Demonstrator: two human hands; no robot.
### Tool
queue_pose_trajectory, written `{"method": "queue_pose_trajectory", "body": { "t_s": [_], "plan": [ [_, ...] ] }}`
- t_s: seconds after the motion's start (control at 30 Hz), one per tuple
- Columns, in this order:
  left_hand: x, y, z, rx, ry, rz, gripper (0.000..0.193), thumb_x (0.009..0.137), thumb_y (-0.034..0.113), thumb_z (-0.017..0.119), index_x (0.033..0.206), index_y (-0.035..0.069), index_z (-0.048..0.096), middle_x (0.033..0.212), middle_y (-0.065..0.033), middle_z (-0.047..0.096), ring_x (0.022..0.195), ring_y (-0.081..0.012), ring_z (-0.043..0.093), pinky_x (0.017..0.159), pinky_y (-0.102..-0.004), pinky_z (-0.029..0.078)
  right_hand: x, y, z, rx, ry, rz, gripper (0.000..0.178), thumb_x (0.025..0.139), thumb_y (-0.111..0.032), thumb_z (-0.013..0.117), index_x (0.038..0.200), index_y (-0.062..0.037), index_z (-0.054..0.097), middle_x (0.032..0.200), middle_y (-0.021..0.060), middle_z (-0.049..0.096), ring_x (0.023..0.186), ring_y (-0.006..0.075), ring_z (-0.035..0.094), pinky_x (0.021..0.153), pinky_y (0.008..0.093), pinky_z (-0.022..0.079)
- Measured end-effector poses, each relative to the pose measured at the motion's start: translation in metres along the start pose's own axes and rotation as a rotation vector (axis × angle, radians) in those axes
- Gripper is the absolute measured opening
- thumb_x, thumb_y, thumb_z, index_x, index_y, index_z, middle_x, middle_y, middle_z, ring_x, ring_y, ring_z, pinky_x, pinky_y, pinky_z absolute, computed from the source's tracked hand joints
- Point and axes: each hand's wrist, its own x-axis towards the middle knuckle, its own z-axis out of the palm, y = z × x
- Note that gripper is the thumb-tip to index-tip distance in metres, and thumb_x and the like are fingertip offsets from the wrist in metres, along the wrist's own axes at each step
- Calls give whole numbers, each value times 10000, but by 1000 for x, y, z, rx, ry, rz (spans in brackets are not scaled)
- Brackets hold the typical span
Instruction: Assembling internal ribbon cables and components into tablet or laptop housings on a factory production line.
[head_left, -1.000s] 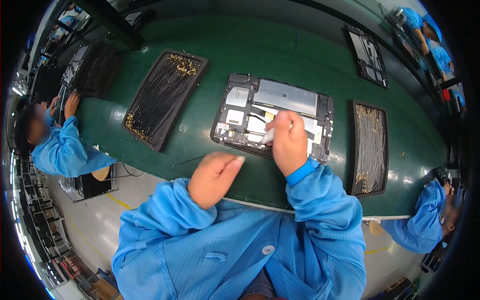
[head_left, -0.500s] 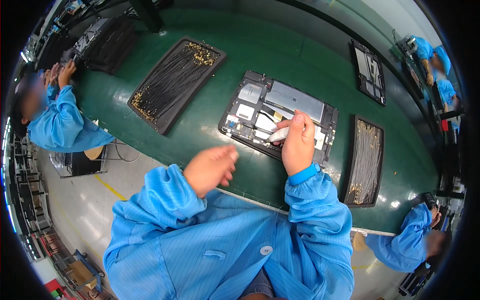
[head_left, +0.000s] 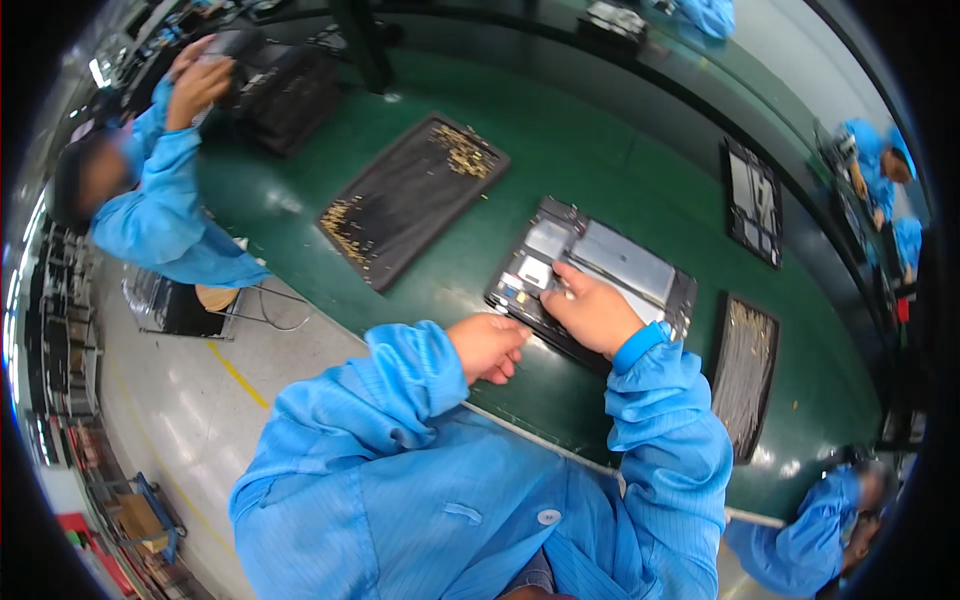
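An opened tablet (head_left: 628, 262) with a black frame, silver battery and exposed boards lies on the green table in front of me. My right hand (head_left: 598, 312) reaches over its near side, fingers bent and tips down on the inner parts. Whatever those fingers hold is hidden; the white pointed tool does not show. By the tablet's near left edge, my left hand (head_left: 486, 348) has thumb and forefinger pressed together. Anything in that pinch is too small to make out.
Left of the tablet sits a black tray (head_left: 395, 215) of thin black cables with gold ends. A tray of grey cables (head_left: 742, 385) stands at right, another opened tablet (head_left: 753, 200) at far right. Co-workers in blue (head_left: 165, 215) sit at both sides; a dark stack (head_left: 285, 100) stands far left.
My left hand has come in to the tablet's edge and closed to a pinch. My right hand has turned palm down, and the white tool it held is out of sight. The view has shifted.
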Motion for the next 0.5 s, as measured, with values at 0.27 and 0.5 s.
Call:
{"method": "queue_pose_trajectory", "body": {
  "t_s": [0.27, 0.5],
  "plan": [
    [-2, 0, 0, -20, -90, -21, 261, 823, 322, 471, 810, 62, 484, 674, 0, 453, 540, -87, 480, 465, -230, 440, 6, -13, -3, 76, -63, 192, 315, 742, -306, 502, 927, -65, 586, 878, 148, 585, 828, 256, 557, 748, 295, 416],
    [-1, 3, -2, -92, -93, -5, 386, 815, 394, 459, 891, 15, 459, 768, -39, 438, 612, -108, 478, 528, -258, 469, -55, 85, -76, 308, 724, 316, 340, 809, -281, 483, 967, 14, 539, 920, 94, 574, 840, 164, 527, 751, 266, 404]
  ]
}}
